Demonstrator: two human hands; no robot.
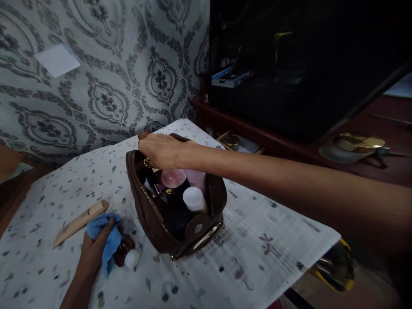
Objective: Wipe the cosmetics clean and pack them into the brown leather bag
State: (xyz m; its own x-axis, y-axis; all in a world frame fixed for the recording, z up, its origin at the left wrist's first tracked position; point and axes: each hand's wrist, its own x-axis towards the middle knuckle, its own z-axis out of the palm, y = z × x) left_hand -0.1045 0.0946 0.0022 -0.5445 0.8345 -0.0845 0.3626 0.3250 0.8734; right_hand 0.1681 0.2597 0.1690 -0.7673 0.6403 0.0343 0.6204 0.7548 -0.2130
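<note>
An unzipped brown toiletry bag (151,219) stands on the table, holding a white-capped container (193,198), a pink rounded item (174,177) and several dark and gold-trimmed small items. Over the bag's far end, my right hand (162,150) is closed with its fingertips turned down out of sight; what they grip is hidden. To the left of the bag, my left hand (96,240) is closed on a blue cloth (109,240). Against the cloth lies a small dark reddish bottle (124,251) with a white cap, tilted toward the bag.
A light wooden piece (80,221) lies left of the cloth on the patterned tablecloth (257,253). Right of the table stands a dark red cabinet (289,150) with a large black screen (305,56) and a gold-lidded glass dish (357,146). Patterned wall behind.
</note>
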